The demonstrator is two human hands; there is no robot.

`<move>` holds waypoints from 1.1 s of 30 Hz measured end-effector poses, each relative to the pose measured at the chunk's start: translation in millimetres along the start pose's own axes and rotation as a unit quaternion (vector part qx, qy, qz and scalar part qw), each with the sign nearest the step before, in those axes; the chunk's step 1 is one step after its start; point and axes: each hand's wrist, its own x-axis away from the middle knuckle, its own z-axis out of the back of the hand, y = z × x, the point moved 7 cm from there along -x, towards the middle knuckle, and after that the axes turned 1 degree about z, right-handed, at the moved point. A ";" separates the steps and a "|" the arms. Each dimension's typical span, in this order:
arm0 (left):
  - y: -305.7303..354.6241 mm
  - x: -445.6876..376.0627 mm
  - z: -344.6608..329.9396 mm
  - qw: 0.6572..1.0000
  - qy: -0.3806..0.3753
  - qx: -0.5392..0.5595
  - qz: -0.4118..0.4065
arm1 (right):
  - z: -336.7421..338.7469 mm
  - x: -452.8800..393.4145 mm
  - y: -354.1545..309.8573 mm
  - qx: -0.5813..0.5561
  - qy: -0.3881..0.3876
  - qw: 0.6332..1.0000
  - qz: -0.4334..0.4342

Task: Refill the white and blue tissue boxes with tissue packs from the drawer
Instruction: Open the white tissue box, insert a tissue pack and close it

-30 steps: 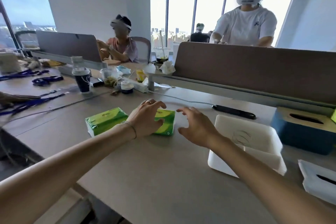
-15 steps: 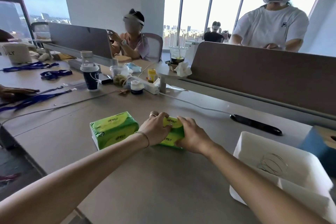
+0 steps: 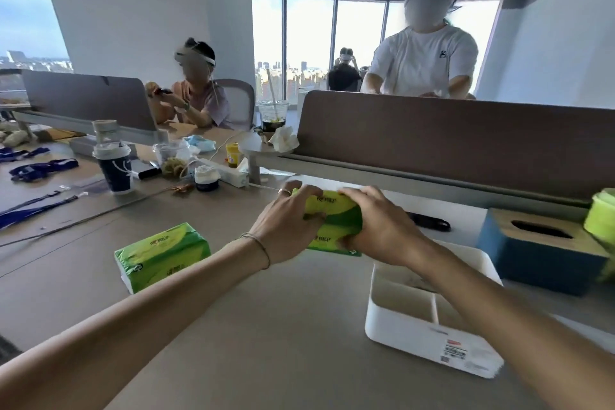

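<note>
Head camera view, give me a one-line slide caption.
Both hands, left and right, grip a green tissue pack above the desk, beside the open white tissue box.

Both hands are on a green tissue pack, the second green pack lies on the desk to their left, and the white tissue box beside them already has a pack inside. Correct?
Not quite. The head view shows the white tissue box open and holding no pack. The rest holds: both the left hand and right hand grip one green tissue pack, and the second green pack lies on the desk to their left.

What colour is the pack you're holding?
Green and yellow tissue pack, head view.
</note>
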 end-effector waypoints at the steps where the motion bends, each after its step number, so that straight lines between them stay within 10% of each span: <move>1: 17.3 -0.4 -3.3 1.000 -0.002 0.003 -0.018 | 13.2 9.8 8.6 0.002 0.009 1.000 -0.008; 9: 119.4 -0.7 -45.8 0.990 -0.024 0.054 -0.130 | 82.5 74.4 80.2 -0.002 0.031 0.997 -0.067; 25: 117.9 5.3 -124.7 0.988 -0.140 0.008 -0.060 | 43.3 99.1 130.6 -0.004 0.006 0.999 -0.048; 33: 176.9 13.7 -124.8 0.990 -0.058 -0.028 -0.127 | 90.7 150.7 152.9 -0.050 0.073 0.994 -0.071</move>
